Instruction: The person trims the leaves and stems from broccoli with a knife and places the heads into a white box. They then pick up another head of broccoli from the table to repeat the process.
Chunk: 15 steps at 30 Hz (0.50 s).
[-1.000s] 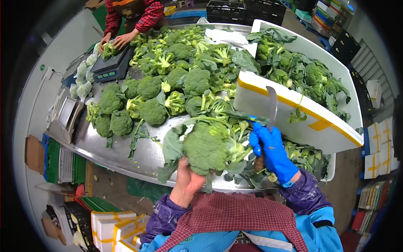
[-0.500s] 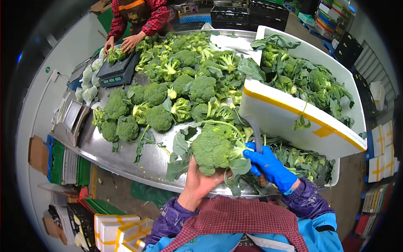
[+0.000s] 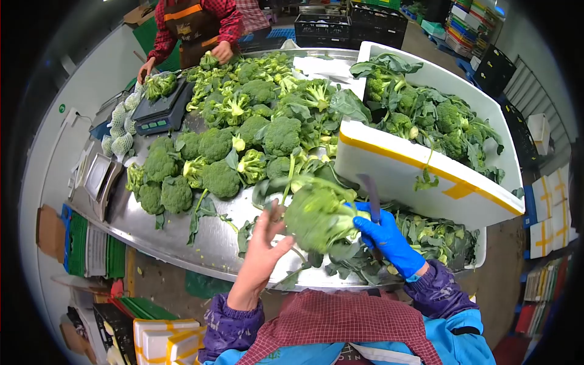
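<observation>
Broccoli head turned; left hand spread beside it, right hand clamped on stem and knife.

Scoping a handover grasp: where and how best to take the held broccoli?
Cup the broccoli by its crown, likely best from the person's left: it bulges broadly that way, while the right hand and knife crowd the stem side.
</observation>
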### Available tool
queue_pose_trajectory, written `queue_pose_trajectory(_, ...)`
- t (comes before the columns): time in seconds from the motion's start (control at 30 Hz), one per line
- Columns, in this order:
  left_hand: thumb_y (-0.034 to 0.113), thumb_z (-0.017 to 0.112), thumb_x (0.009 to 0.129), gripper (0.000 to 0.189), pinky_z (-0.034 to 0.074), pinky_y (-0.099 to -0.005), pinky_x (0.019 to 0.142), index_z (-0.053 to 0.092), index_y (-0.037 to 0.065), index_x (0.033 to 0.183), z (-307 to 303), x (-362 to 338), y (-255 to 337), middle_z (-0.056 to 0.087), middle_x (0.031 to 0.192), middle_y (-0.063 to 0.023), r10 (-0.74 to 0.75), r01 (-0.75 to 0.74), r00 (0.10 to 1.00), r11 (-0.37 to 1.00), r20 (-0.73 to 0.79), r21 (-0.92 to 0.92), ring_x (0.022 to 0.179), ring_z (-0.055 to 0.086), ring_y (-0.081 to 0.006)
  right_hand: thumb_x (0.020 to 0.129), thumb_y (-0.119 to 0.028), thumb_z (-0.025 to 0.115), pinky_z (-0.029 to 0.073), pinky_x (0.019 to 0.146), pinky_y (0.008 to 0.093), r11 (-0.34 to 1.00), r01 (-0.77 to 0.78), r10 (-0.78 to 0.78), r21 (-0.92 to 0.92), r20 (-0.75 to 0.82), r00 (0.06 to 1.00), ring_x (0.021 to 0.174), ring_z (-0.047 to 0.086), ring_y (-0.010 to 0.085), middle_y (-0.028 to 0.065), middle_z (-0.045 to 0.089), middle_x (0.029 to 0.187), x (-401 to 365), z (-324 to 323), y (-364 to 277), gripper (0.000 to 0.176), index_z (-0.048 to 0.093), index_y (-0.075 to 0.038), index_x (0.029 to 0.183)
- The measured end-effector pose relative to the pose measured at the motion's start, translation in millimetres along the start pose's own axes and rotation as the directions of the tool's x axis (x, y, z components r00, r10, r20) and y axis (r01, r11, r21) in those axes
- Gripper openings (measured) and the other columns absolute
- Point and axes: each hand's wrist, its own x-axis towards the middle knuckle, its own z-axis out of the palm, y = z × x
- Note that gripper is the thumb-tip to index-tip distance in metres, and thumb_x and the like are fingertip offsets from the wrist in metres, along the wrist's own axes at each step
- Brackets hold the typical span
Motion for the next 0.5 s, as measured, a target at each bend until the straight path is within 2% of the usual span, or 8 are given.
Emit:
queue_pose_trajectory(0.03,0.012,0.065,0.077,0.080,0.034,-0.0368,0.098,0.015,-0.003,0.137,-5,6,-19,0.029,0.136,-0.0192,-0.072,0.075,0.995,0.996,0.073,-0.040,0.123,0.035,-0.0263,0.083,-0.023,0.063,0.046,0.069,0.0238,0.993,0.057,-0.055,-0.106,0.029,0.998,0.079,0.057,0.0093,0.0049,0.060,0.092,-8,7,-16,0.045,0.050,-0.006,0.122)
queue_pose_trajectory(0.07,0.012,0.065,0.077,0.075,0.035,-0.0346,0.098,0.019,-0.005,0.134,1,8,-20,0.034,0.133,-0.0194,-0.007,-0.009,0.996,0.986,0.094,0.168,0.121,0.038,-0.0271,0.083,-0.023,0.063,0.046,0.069,0.0238,0.993,0.056,-0.053,-0.103,0.026,0.998,0.079,0.057,0.0093,0.0049,0.060,0.092,-8,9,-17,0.045,0.050,-0.006,0.122)
queue_pose_trajectory(0.17,0.010,0.063,0.079,0.066,0.041,-0.0352,0.094,0.024,-0.002,0.130,12,8,-34,0.040,0.128,-0.0175,-0.111,0.119,0.990,0.988,0.084,-0.094,0.117,0.043,-0.0270,0.083,-0.022,0.064,0.043,0.086,0.0288,0.883,0.384,-0.380,-0.269,0.068,0.922,0.098,0.055,0.0139,0.0067,0.060,0.108,-8,11,-15,0.045,0.049,-0.005,0.122)
queue_pose_trajectory(0.27,0.009,0.061,0.080,0.059,0.046,-0.0426,0.090,0.027,0.002,0.128,13,9,-35,0.044,0.124,-0.0149,-0.253,0.263,0.964,0.856,0.081,-0.445,0.113,0.048,-0.0275,0.082,-0.021,0.064,0.046,0.081,0.0267,0.885,0.435,-0.438,-0.168,0.020,0.899,0.095,0.058,0.0132,0.0080,0.060,0.109,-2,1,0,0.047,0.048,-0.008,0.124)
queue_pose_trajectory(0.3,0.009,0.060,0.081,0.059,0.047,-0.0468,0.088,0.026,0.004,0.129,11,8,-37,0.043,0.124,-0.0146,-0.312,0.329,0.942,0.785,0.124,-0.525,0.112,0.048,-0.0281,0.081,-0.019,0.063,0.049,0.066,0.0266,0.712,0.447,-0.480,-0.542,0.089,0.873,0.079,0.063,0.0167,0.0064,0.062,0.096,0,-6,8,0.046,0.048,-0.012,0.124)
queue_pose_trajectory(0.33,0.010,0.060,0.081,0.060,0.048,-0.0510,0.086,0.026,0.006,0.130,8,7,-41,0.043,0.125,-0.0143,-0.366,0.392,0.915,0.702,0.172,-0.595,0.112,0.048,-0.0287,0.081,-0.019,0.063,0.049,0.066,0.0266,0.710,0.450,-0.481,-0.541,0.094,0.872,0.079,0.063,0.0167,0.0064,0.062,0.096,2,-7,13,0.046,0.048,-0.012,0.124)
queue_pose_trajectory(0.4,0.011,0.060,0.081,0.060,0.046,-0.0559,0.086,0.026,0.009,0.131,6,6,-50,0.041,0.127,-0.0137,-0.368,0.427,0.901,0.652,0.231,-0.626,0.113,0.047,-0.0300,0.076,-0.012,0.063,0.047,0.052,0.0306,0.252,0.496,-0.643,-0.831,0.240,0.727,0.066,0.062,0.0209,0.0041,0.061,0.082,4,-4,15,0.047,0.050,-0.015,0.120)
queue_pose_trajectory(0.5,0.013,0.060,0.082,0.053,0.047,-0.0529,0.083,0.035,0.008,0.128,16,-2,-59,0.047,0.124,-0.0139,-0.439,0.509,0.856,0.632,0.272,-0.584,0.111,0.051,-0.0295,0.068,-0.003,0.060,0.046,0.049,0.0331,0.202,0.449,-0.674,-0.871,0.209,0.709,0.063,0.061,0.0225,0.0037,0.060,0.076,7,2,10,0.048,0.054,-0.015,0.115)
